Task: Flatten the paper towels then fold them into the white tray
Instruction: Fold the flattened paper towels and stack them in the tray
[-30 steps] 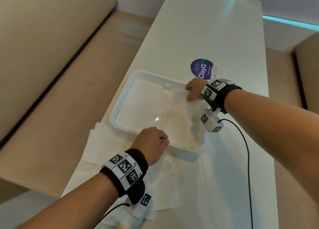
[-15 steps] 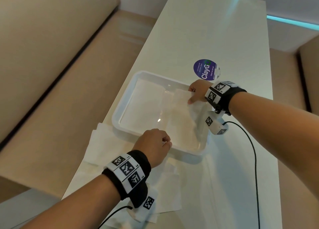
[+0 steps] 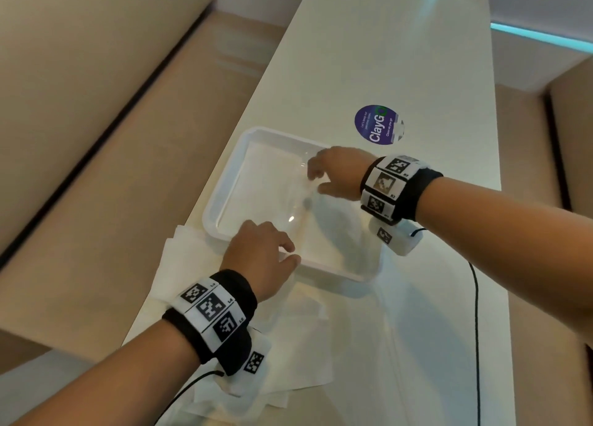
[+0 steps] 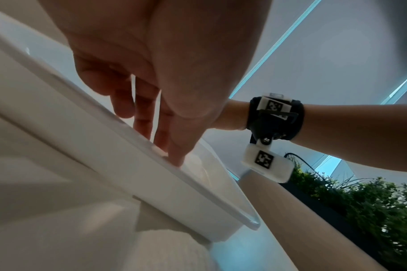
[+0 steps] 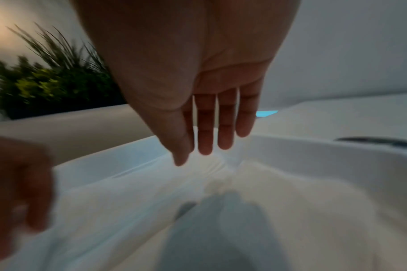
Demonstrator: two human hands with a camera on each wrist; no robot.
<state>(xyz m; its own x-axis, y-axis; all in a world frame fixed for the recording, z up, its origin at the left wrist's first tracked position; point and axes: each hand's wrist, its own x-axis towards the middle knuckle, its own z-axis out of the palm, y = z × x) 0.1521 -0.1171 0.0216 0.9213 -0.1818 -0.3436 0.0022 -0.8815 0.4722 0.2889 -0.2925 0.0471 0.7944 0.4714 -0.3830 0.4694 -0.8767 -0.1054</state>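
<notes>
The white tray (image 3: 340, 273) sits mid-table with a white paper towel (image 3: 340, 233) lying in its right half. My right hand (image 3: 316, 180) hovers just above the towel near the tray's middle, fingers relaxed and holding nothing. In the right wrist view its straight fingers (image 5: 205, 139) point down at the towel (image 5: 290, 201) inside the tray (image 5: 313, 155). My left hand (image 3: 290, 252) reaches over the near rim. In the left wrist view my left hand (image 4: 170, 146) has straight fingers that touch the inner edge of the tray (image 4: 198, 192).
Several loose paper towels (image 3: 308, 345) lie on the table between the tray and me, partly under my left forearm. A purple round sticker (image 3: 378, 124) lies beyond the tray. A black cable (image 3: 476, 329) trails on the right. A beige bench (image 3: 96, 136) runs along the table's left edge.
My right hand has let go of the towel's far corner and moved left over the tray's middle, fingers opening. My left hand has opened from its pinch and shifted over the near rim.
</notes>
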